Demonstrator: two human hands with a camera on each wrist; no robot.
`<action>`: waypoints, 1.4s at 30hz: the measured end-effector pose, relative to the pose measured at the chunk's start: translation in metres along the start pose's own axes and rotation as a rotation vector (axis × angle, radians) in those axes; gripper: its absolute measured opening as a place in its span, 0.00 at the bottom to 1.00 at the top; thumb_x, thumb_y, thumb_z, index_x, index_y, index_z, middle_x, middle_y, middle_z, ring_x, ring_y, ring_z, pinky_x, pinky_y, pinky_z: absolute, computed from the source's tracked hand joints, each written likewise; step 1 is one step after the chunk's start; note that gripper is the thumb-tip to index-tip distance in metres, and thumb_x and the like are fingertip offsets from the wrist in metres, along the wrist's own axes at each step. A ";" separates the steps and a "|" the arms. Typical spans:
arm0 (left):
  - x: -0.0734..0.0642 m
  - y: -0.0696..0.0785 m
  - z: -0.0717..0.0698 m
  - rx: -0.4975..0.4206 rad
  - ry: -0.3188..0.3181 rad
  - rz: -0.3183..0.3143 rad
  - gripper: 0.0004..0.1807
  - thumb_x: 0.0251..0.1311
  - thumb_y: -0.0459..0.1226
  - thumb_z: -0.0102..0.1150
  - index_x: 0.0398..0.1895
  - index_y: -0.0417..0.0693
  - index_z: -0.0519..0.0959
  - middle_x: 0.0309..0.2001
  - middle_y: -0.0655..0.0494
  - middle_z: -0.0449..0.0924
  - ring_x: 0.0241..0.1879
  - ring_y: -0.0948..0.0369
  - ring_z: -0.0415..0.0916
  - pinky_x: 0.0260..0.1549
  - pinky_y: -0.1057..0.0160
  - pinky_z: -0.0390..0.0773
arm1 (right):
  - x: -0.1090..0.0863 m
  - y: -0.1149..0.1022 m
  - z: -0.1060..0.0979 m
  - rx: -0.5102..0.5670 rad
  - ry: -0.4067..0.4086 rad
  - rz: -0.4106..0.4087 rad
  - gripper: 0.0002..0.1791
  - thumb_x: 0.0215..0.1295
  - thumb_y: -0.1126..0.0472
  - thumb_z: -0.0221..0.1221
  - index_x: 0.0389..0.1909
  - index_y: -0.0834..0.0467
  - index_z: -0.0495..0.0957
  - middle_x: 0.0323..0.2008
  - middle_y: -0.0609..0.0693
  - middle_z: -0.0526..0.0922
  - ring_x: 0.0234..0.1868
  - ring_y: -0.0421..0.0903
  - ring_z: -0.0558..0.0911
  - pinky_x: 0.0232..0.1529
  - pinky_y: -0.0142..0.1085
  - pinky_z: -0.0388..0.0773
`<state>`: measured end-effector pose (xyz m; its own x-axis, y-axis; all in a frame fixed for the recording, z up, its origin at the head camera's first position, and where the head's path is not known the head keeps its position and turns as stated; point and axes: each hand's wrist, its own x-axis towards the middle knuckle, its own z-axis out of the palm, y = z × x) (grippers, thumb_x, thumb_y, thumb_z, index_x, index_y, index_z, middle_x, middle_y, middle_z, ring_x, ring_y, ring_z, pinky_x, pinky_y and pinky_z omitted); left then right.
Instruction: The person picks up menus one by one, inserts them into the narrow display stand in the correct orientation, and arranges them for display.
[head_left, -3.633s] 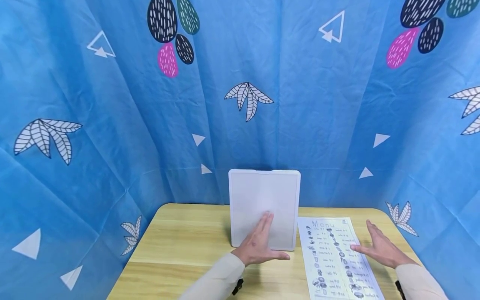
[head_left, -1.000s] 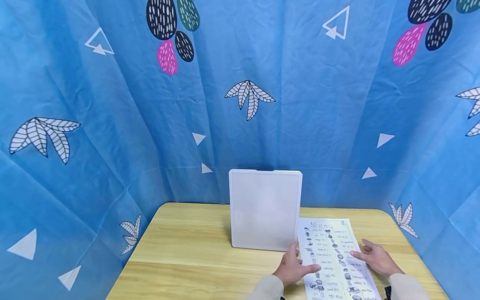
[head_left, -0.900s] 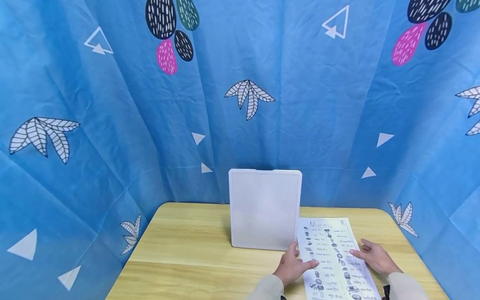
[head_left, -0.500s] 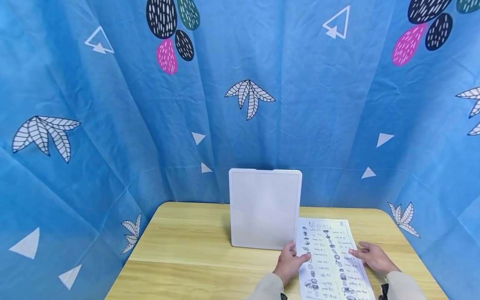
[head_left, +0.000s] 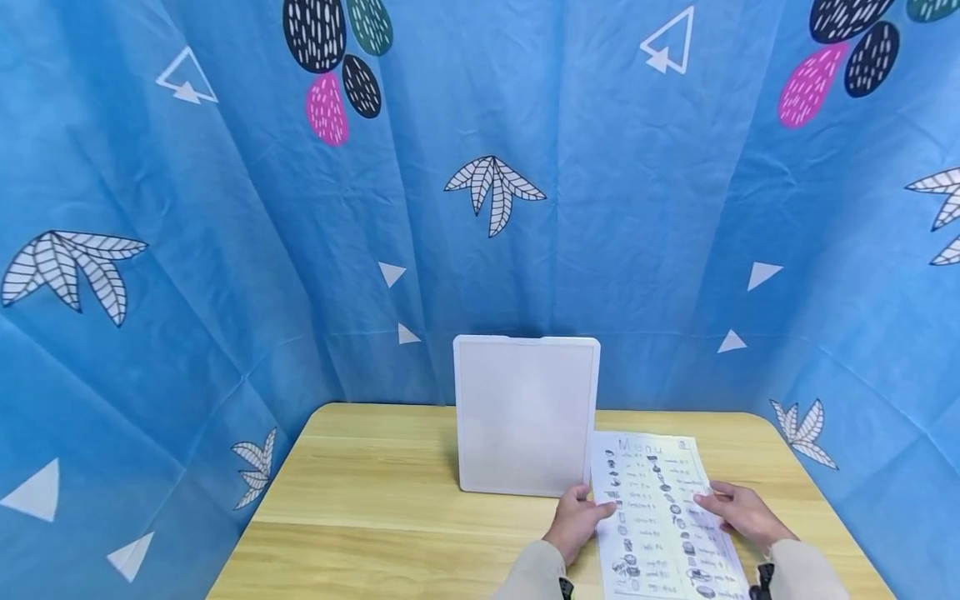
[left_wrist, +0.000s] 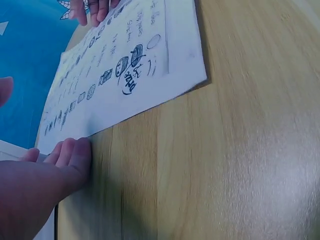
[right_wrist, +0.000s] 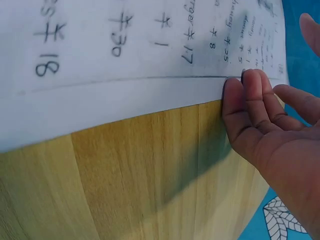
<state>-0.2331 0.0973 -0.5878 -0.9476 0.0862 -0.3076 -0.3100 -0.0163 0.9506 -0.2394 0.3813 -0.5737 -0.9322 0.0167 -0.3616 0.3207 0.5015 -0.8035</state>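
Observation:
A paper menu sheet [head_left: 652, 525], headed "Menu" with handwritten items and small drawings, lies on the right part of the table. My left hand [head_left: 576, 523] is at its left edge, close to the foot of the white board [head_left: 525, 417]. In the left wrist view the left fingers [left_wrist: 70, 155] reach the paper's edge, with the thumb apart from them. On the opposite side, my right hand [head_left: 746, 512] has its fingertips right at the sheet's edge. The right wrist view shows those fingers [right_wrist: 252, 95] loosely bent and the thumb held away from the paper.
The white board stands upright towards the back of the wooden table [head_left: 360, 500], overlapping the sheet's upper left corner closely in the head view. A blue patterned curtain [head_left: 495, 275] encloses the table's back and both sides.
Earlier my left hand was in front of the white board and my right hand beside the sheet. Both then came to the sheet's edges; over the last second it shifted slightly left.

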 end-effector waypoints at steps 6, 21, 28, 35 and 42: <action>0.001 0.000 0.002 -0.004 -0.015 -0.011 0.33 0.56 0.32 0.69 0.62 0.26 0.67 0.42 0.47 0.79 0.42 0.53 0.80 0.45 0.52 0.81 | -0.001 -0.004 0.003 0.032 -0.008 0.021 0.48 0.68 0.49 0.63 0.67 0.83 0.52 0.55 0.73 0.75 0.39 0.48 0.81 0.39 0.41 0.80; -0.007 0.003 0.010 -0.129 -0.030 -0.013 0.17 0.57 0.17 0.58 0.51 0.24 0.72 0.35 0.44 0.83 0.31 0.49 0.86 0.29 0.58 0.87 | 0.001 0.000 0.002 0.063 0.011 0.022 0.46 0.71 0.50 0.61 0.67 0.83 0.51 0.63 0.78 0.63 0.46 0.49 0.78 0.42 0.40 0.80; -0.004 0.009 0.016 -0.235 -0.027 -0.044 0.17 0.59 0.17 0.53 0.53 0.24 0.73 0.36 0.44 0.84 0.36 0.48 0.86 0.35 0.56 0.87 | -0.007 -0.002 -0.005 0.000 0.017 0.015 0.43 0.75 0.48 0.55 0.66 0.84 0.53 0.65 0.79 0.60 0.50 0.55 0.78 0.45 0.41 0.81; -0.004 0.016 0.016 -0.301 -0.029 -0.017 0.17 0.59 0.17 0.52 0.53 0.20 0.71 0.38 0.41 0.82 0.40 0.46 0.85 0.39 0.53 0.86 | -0.010 0.003 -0.011 0.191 0.009 0.052 0.39 0.76 0.58 0.54 0.66 0.86 0.49 0.44 0.66 0.81 0.40 0.47 0.83 0.41 0.41 0.84; -0.002 0.017 0.013 -0.273 -0.034 -0.017 0.16 0.59 0.18 0.53 0.51 0.22 0.74 0.36 0.42 0.83 0.38 0.46 0.85 0.38 0.53 0.86 | -0.008 0.013 -0.004 0.193 0.073 0.090 0.18 0.71 0.67 0.57 0.48 0.82 0.73 0.27 0.51 0.82 0.28 0.42 0.81 0.31 0.34 0.83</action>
<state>-0.2356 0.1094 -0.5702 -0.9403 0.1222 -0.3178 -0.3399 -0.2819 0.8972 -0.2287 0.3911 -0.5788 -0.9059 0.1201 -0.4061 0.4225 0.3207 -0.8477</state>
